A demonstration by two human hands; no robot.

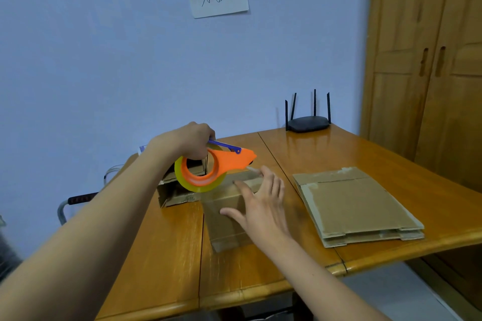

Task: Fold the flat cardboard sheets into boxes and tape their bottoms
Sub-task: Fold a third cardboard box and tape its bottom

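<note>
Left hand (191,142) grip clamped on tape dispenser (208,168), right hand (257,202) fingers spread, pressing box (224,216)

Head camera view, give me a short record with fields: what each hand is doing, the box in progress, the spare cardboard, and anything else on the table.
left hand: grips the orange tape dispenser, raised above the box
right hand: fingers straight, flat on the box
box in progress: folded, on the wooden table
second box: behind it, partly hidden
flat cardboard sheets: stacked to the right
router: black, far table edge
</note>
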